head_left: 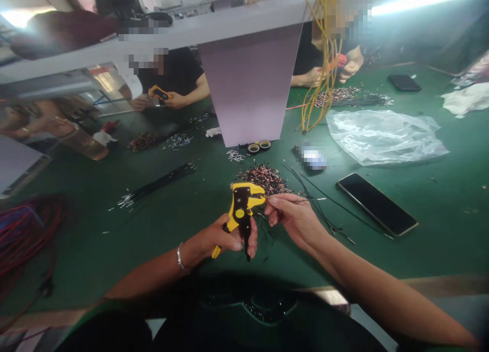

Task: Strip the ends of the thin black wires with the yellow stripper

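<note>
Left hand (233,237), fingers clamped on one yellow-and-black stripper (240,213) above the smooth green table (153,250); right hand (292,214), fingertips pinched together at its jaws. Two rings (259,147), one phone (377,203).

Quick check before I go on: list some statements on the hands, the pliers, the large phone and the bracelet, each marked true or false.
1. The left hand holds the yellow-and-black pliers. True.
2. The right hand lies flat on the table. False: the right hand is raised, fingertips at the pliers' jaws.
3. The large phone lies left of the pliers. False: the large phone lies to their right.
4. The clear plastic bag lies beyond that phone. True.
5. The bracelet is on the right wrist. False: the bracelet is on the left.
</note>
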The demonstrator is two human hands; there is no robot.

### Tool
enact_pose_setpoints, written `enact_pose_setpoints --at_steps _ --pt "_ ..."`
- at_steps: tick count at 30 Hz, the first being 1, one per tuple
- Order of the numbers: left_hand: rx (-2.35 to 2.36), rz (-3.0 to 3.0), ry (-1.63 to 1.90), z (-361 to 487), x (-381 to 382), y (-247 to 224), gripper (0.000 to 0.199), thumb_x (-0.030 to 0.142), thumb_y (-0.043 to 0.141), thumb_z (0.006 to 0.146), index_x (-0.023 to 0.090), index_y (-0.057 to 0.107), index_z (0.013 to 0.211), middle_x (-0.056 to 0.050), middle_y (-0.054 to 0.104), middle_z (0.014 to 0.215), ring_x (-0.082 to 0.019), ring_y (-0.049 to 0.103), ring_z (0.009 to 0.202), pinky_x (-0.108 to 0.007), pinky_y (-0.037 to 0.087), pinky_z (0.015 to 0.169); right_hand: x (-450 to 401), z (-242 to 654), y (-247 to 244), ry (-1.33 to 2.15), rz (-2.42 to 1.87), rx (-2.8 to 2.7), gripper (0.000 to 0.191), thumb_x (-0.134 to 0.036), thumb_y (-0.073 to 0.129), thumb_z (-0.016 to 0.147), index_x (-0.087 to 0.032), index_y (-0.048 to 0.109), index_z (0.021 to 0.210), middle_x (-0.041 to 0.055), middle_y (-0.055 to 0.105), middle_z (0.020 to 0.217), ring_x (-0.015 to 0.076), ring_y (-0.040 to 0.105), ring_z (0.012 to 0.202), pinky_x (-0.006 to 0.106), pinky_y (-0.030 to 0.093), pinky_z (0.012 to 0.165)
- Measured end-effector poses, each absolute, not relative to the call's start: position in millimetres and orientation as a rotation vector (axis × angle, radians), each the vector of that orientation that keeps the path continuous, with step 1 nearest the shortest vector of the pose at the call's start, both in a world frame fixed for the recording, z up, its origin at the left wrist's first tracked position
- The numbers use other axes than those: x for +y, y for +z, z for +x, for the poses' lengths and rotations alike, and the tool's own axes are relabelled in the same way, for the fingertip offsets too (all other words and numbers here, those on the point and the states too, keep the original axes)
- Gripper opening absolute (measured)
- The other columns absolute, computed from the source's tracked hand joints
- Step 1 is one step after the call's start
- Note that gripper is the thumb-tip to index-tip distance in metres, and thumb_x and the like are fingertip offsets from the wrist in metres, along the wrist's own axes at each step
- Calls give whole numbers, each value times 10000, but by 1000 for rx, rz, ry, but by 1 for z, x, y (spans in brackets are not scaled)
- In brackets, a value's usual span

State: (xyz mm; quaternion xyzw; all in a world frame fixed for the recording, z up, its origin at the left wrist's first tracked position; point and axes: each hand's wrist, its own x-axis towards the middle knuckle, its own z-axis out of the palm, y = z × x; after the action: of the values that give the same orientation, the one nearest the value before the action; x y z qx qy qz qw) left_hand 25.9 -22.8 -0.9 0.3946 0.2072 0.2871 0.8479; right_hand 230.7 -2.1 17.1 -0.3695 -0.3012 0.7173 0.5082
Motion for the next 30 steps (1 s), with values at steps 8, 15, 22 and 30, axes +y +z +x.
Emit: enact_pose_setpoints --at_steps 8,15,22,30 --pt "426 840 617 24 -24 -2 396 167 763 620 116 637 992 -81 655 814 -212 634 718 -399 526 717 -3 233 21 1701 -889 -775 78 -223 791 677 -172 756 629 25 709 593 104 573 430 237 435 458" --pt "477 910 623 22 -25 -4 372 188 764 660 122 629 1001 -78 649 835 -206 632 739 -387 532 726 -3 233 16 1672 -879 -823 79 -226 783 702 -176 762 644 26 710 593 106 575 443 239 440 469" --pt "540 958 647 23 -29 0 265 221 767 720 109 634 920 -62 632 773 -181 621 678 -364 529 688 -3 233 16 1661 -888 -833 61 -219 784 690 -178 768 648 27 709 588 111 570 438 252 441 467" --pt "605 987 654 23 -31 -1 178 205 745 764 107 632 862 -35 619 648 -158 596 568 -341 529 591 -3 235 19 1662 -908 -842 75 -210 780 697 -175 756 636 36 709 593 113 565 442 261 439 467"
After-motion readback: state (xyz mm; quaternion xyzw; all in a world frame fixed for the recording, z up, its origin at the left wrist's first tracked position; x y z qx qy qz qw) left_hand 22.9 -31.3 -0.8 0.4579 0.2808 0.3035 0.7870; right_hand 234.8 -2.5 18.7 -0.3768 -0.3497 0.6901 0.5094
